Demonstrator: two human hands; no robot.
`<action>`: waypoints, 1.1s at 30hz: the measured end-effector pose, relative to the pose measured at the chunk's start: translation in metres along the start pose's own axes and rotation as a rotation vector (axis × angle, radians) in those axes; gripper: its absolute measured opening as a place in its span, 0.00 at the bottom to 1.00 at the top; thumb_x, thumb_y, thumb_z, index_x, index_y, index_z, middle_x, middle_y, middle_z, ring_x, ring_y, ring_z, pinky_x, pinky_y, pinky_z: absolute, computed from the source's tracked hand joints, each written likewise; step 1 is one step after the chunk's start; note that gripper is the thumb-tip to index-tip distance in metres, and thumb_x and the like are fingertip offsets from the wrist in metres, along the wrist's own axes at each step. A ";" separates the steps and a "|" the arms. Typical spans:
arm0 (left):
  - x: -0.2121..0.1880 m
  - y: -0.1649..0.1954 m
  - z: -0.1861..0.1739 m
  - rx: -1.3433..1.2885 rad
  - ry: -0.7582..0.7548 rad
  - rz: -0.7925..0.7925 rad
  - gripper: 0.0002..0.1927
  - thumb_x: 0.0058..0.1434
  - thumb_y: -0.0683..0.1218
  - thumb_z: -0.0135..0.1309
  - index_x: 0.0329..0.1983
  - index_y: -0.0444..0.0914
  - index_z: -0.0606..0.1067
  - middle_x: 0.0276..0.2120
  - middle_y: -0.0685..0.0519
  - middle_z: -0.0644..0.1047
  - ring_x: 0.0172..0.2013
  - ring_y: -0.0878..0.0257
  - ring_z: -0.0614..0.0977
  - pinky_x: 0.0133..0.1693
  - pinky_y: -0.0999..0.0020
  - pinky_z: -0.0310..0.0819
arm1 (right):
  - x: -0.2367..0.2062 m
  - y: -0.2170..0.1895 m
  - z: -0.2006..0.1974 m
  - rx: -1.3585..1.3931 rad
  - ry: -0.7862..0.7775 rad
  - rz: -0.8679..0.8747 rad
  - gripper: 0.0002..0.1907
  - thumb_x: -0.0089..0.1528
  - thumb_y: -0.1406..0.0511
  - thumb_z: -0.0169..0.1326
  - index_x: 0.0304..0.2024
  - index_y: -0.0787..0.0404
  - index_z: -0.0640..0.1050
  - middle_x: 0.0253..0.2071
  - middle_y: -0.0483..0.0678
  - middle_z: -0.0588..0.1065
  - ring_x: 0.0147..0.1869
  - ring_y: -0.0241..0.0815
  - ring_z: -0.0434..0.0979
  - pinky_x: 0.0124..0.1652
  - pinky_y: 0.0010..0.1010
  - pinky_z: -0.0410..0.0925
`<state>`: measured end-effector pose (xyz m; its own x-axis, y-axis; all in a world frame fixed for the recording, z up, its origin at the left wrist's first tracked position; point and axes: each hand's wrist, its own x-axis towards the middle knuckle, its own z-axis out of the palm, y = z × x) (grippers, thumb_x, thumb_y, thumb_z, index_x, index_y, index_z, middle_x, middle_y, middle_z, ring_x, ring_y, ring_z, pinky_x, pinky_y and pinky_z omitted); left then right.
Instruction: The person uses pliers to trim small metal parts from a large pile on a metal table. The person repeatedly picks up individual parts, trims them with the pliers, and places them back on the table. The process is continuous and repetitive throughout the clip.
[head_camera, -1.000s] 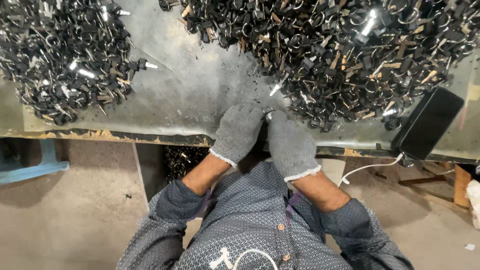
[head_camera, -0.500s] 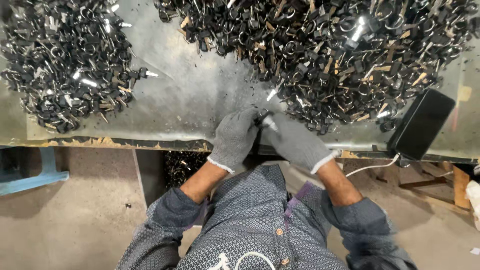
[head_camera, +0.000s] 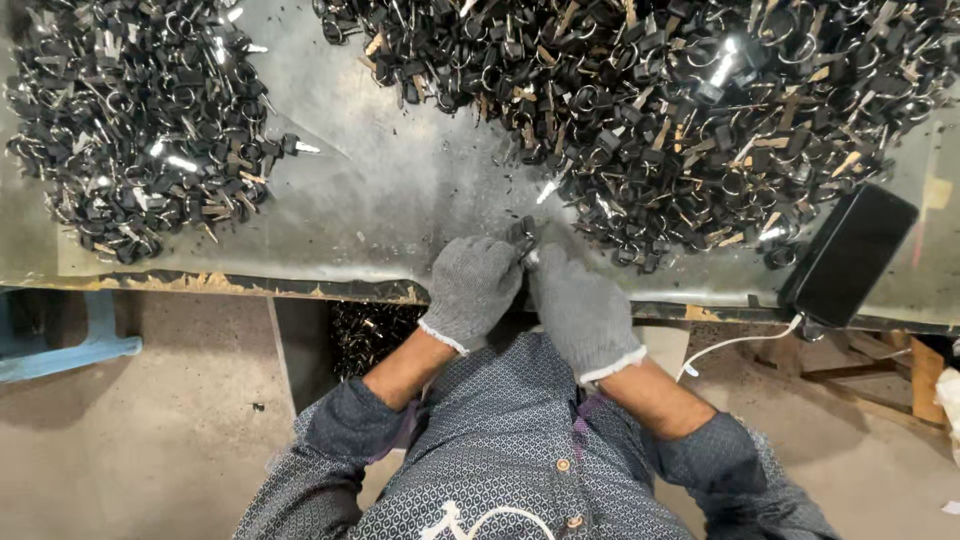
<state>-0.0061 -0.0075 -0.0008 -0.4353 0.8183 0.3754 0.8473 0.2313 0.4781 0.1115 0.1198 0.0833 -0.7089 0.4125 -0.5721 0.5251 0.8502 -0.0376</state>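
Note:
Both my hands wear grey knit gloves and meet at the near edge of a metal-topped table (head_camera: 400, 200). My left hand (head_camera: 472, 285) and my right hand (head_camera: 580, 305) pinch together a small black key-like piece (head_camera: 522, 236) held between their fingertips. A large heap of black pieces with rings and metal blades (head_camera: 680, 110) lies just beyond my hands to the right. A second, smaller heap (head_camera: 130, 130) lies at the far left of the table.
A black phone (head_camera: 848, 255) rests on the table's right edge with a white cable (head_camera: 735, 345) hanging from it. More black pieces (head_camera: 370, 335) fill a bin under the table. A blue frame (head_camera: 60, 350) stands on the floor at left.
My hands have shifted slightly right and forward, and the small black piece now shows between the fingertips. The view has drifted a little.

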 end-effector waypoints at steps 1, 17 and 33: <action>-0.001 0.001 -0.001 -0.009 -0.027 -0.020 0.06 0.56 0.45 0.62 0.32 0.41 0.77 0.27 0.52 0.77 0.30 0.58 0.79 0.35 0.60 0.71 | 0.001 0.000 0.001 0.156 0.115 -0.127 0.13 0.73 0.62 0.46 0.49 0.66 0.73 0.43 0.59 0.78 0.30 0.45 0.81 0.28 0.39 0.76; 0.015 -0.027 -0.035 0.035 0.316 -0.090 0.05 0.60 0.42 0.63 0.38 0.42 0.79 0.32 0.53 0.79 0.33 0.60 0.78 0.40 0.61 0.72 | 0.005 0.017 0.016 0.310 0.177 -0.077 0.18 0.70 0.57 0.49 0.55 0.64 0.70 0.35 0.53 0.79 0.29 0.43 0.82 0.27 0.37 0.76; 0.026 0.006 0.006 0.278 -0.052 0.112 0.09 0.59 0.49 0.57 0.41 0.42 0.76 0.40 0.51 0.80 0.38 0.55 0.81 0.39 0.59 0.72 | -0.011 0.017 0.029 0.438 0.454 -0.105 0.26 0.66 0.60 0.53 0.61 0.68 0.67 0.32 0.56 0.79 0.27 0.48 0.80 0.24 0.39 0.74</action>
<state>-0.0100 0.0180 0.0069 -0.3245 0.8709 0.3691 0.9430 0.2674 0.1981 0.1423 0.1199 0.0651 -0.8455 0.5134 -0.1470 0.5177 0.7206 -0.4612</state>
